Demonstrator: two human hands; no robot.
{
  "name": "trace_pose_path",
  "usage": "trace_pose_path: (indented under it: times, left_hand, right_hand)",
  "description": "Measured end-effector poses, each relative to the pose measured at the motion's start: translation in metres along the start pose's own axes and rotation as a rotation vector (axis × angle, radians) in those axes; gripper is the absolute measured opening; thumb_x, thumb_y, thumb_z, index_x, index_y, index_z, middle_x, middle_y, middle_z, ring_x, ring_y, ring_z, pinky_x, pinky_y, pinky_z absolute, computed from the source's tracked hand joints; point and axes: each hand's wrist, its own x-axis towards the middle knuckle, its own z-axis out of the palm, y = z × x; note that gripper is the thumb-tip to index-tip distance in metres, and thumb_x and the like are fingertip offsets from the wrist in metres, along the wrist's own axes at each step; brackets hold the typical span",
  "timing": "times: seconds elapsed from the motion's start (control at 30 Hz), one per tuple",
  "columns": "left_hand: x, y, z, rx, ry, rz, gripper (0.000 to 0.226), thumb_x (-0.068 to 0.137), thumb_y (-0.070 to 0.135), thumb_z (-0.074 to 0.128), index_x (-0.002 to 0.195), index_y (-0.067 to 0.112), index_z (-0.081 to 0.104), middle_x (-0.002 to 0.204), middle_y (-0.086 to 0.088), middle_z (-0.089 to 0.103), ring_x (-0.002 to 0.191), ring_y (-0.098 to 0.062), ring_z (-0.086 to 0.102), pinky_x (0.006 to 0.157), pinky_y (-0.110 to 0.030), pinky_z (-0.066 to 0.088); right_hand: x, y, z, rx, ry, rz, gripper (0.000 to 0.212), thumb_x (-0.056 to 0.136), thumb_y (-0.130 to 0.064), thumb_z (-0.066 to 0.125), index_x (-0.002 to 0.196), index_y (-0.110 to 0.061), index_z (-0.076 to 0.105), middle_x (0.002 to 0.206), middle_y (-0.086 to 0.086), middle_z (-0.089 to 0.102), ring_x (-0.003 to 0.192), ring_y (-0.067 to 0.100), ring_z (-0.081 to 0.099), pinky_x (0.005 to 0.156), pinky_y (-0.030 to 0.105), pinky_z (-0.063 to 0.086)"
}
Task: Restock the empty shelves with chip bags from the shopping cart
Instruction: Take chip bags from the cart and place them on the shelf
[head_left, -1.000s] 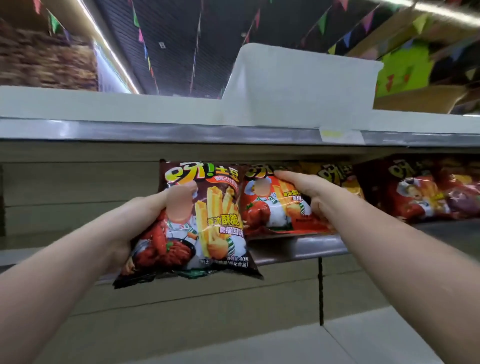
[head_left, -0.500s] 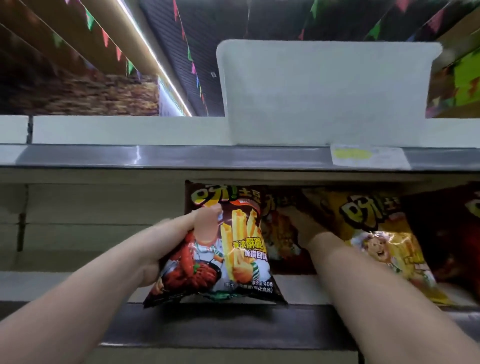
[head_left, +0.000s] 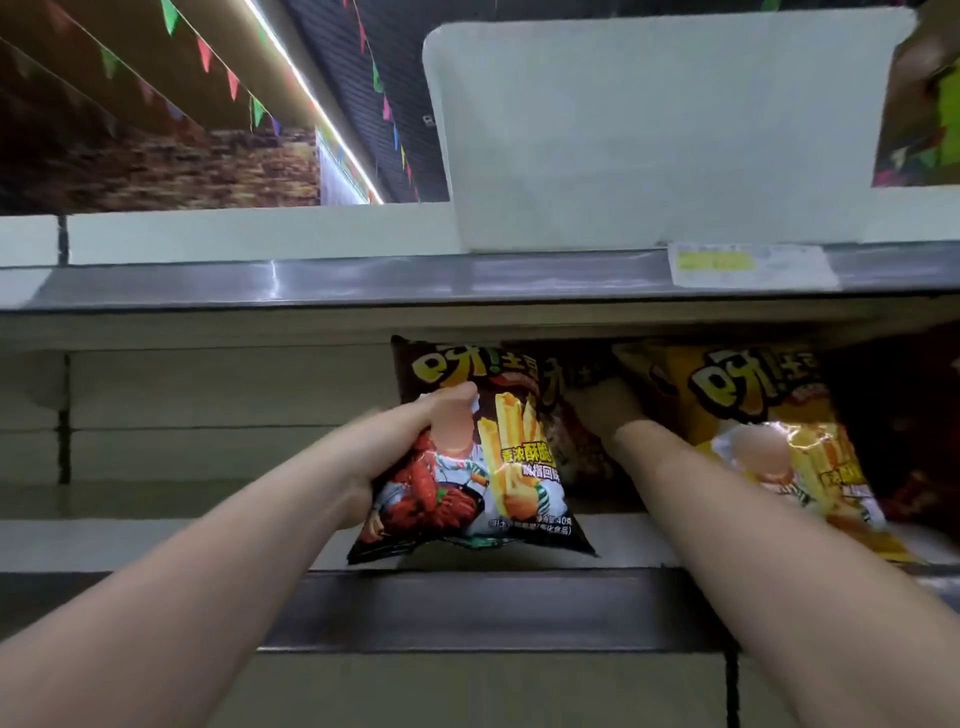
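Chip bag, dark (head_left: 483, 457): upright at frame centre, bottom seam over the front lip of the lower shelf (head_left: 467, 603); printed fries and red crayfish face the camera.
Left hand (head_left: 400, 447): at 9 o'clock of the dark bag, thumb across the front panel, fingers curled round the left edge; grips it.
Right hand (head_left: 605, 410): at 3 o'clock of the dark bag, reaching deep into the shelf bay, resting against a second dark bag (head_left: 571, 415) that stands behind the first. Fingers blurred and in shadow; cannot tell whether they grasp it or lie flat.
Yellow bag (head_left: 769, 431): at 3 o'clock of the right hand, just beside it, leaning to the left on the same shelf; right forearm crosses its lower left corner.
Red bag (head_left: 904, 415): at far 3 o'clock, dark, partly cut by frame edge, touching the yellow bag.
Upper shelf edge (head_left: 363, 283): at 12 o'clock, grey strip running full width; price label (head_left: 748, 265) on it at 1 o'clock.
White divider panel (head_left: 665, 130): above the upper shelf, 12 to 1 o'clock.
Ceiling: pennant flags (head_left: 228, 83) and a light strip (head_left: 311, 98) at 10 to 11 o'clock.
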Motion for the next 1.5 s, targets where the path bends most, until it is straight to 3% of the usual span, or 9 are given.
trace_pose_path:
  times: [0.1,0.3,0.43,0.57,0.67,0.87,1.07,1.3,1.5]
  left_hand:
    - [0.005,0.0,0.004,-0.036,0.029,0.003,0.048,0.072,0.045,0.072,0.101,0.008,0.067,0.079,-0.014,0.074,0.058,-0.025,0.07,0.052,-0.03,0.058]
    - [0.013,-0.005,0.022,-0.111,0.068,0.043,0.055,0.073,0.042,0.076,0.112,0.008,0.06,0.085,-0.015,0.073,0.059,-0.026,0.071,0.05,-0.033,0.058]
    - [0.018,-0.006,0.033,-0.05,0.063,0.056,0.078,0.066,0.055,0.075,0.124,0.006,0.053,0.095,-0.017,0.071,0.073,-0.03,0.072,0.064,-0.037,0.059]
    - [0.022,-0.01,0.039,0.009,0.032,0.085,0.067,0.079,0.057,0.061,0.127,0.011,0.053,0.101,-0.013,0.069,0.08,-0.025,0.069,0.063,-0.029,0.053]
    - [0.029,-0.017,0.043,0.074,0.133,0.199,0.07,0.088,0.05,0.055,0.144,0.015,0.033,0.132,-0.012,0.054,0.112,-0.028,0.057,0.08,-0.028,0.045]
    - [0.052,-0.026,0.047,0.163,0.275,0.303,0.059,0.093,0.04,0.053,0.145,0.025,0.03,0.143,-0.009,0.043,0.13,-0.029,0.041,0.101,-0.031,0.034]
    - [0.064,-0.039,0.044,0.236,0.297,0.352,0.059,0.088,0.049,0.054,0.141,0.035,0.032,0.143,-0.008,0.043,0.128,-0.027,0.043,0.104,-0.04,0.038]
    - [0.063,-0.04,0.048,0.336,0.295,0.405,0.057,0.092,0.042,0.052,0.143,0.03,0.031,0.142,-0.012,0.043,0.129,-0.028,0.042,0.101,-0.034,0.036]
    - [0.056,-0.03,0.053,0.429,0.329,0.446,0.052,0.095,0.035,0.05,0.142,0.023,0.033,0.142,-0.011,0.043,0.128,-0.027,0.043,0.104,-0.035,0.037]
  right_hand:
    - [-0.029,-0.013,-0.005,0.089,0.003,-0.018,0.039,0.096,-0.028,0.047,0.124,-0.002,0.056,0.13,0.02,0.055,0.112,0.031,0.055,0.089,0.033,0.043]
    - [-0.1,-0.022,-0.03,0.267,-0.31,0.116,0.043,0.087,-0.052,0.054,0.102,-0.013,0.059,0.085,0.005,0.067,0.073,0.017,0.064,0.058,0.022,0.05]
    - [-0.11,-0.017,-0.03,0.256,-0.306,0.139,0.082,0.069,-0.056,0.072,0.128,-0.005,0.046,0.102,0.01,0.067,0.085,0.022,0.068,0.068,0.03,0.056]
    - [-0.101,-0.005,-0.035,0.363,-0.251,0.21,0.081,0.07,-0.044,0.077,0.131,-0.003,0.045,0.107,0.018,0.067,0.087,0.03,0.069,0.069,0.037,0.058]
    - [-0.09,0.002,-0.036,0.317,-0.176,0.238,0.067,0.079,-0.037,0.072,0.131,-0.004,0.045,0.109,0.017,0.065,0.083,0.027,0.067,0.059,0.031,0.053]
    - [-0.068,0.011,-0.028,0.298,-0.156,0.206,0.068,0.083,-0.034,0.068,0.138,-0.004,0.041,0.136,0.013,0.051,0.123,0.03,0.05,0.106,0.041,0.04]
    - [-0.048,0.02,-0.021,0.334,-0.144,0.176,0.069,0.08,-0.038,0.069,0.137,-0.01,0.042,0.135,0.012,0.051,0.12,0.031,0.05,0.102,0.041,0.043]
    - [-0.045,0.024,-0.015,0.171,-0.079,0.049,0.06,0.09,-0.032,0.058,0.14,-0.009,0.035,0.141,0.009,0.042,0.127,0.027,0.042,0.093,0.029,0.035]
    - [-0.057,0.014,-0.011,-0.428,0.04,-0.119,0.055,0.091,-0.034,0.048,0.133,0.001,0.043,0.139,0.016,0.045,0.123,0.032,0.046,0.08,0.027,0.041]
